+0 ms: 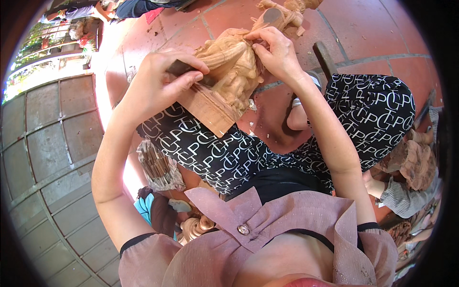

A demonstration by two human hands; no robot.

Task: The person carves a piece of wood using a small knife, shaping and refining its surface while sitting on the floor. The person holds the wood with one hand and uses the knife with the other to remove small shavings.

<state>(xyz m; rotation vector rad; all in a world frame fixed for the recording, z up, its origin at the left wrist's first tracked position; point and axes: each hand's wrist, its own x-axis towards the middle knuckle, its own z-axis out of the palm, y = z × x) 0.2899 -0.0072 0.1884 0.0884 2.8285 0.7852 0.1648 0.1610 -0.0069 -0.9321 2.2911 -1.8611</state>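
Observation:
A pale wood carving [234, 71] with a flat, squared base lies slanted across my lap, its base end toward me. My left hand [165, 79] grips it at the base, thumb and fingers bent. Under those fingers shows a small dark flat piece [179, 67]; its kind is unclear. Farther up, my right hand [277, 50] has its fingers curled against the carving's upper right side. Whether something thin is pinched there is hidden. Just beyond these fingertips is a grey round face [273, 16] on the wood.
My legs in black patterned trousers [215, 148] support the work. A bundle of carving tools [160, 167] lies beside my left leg. Wood chips dot the red tiled floor [368, 28]. Another carving [418, 165] is at the right, and a person [148, 7] sits at the far left.

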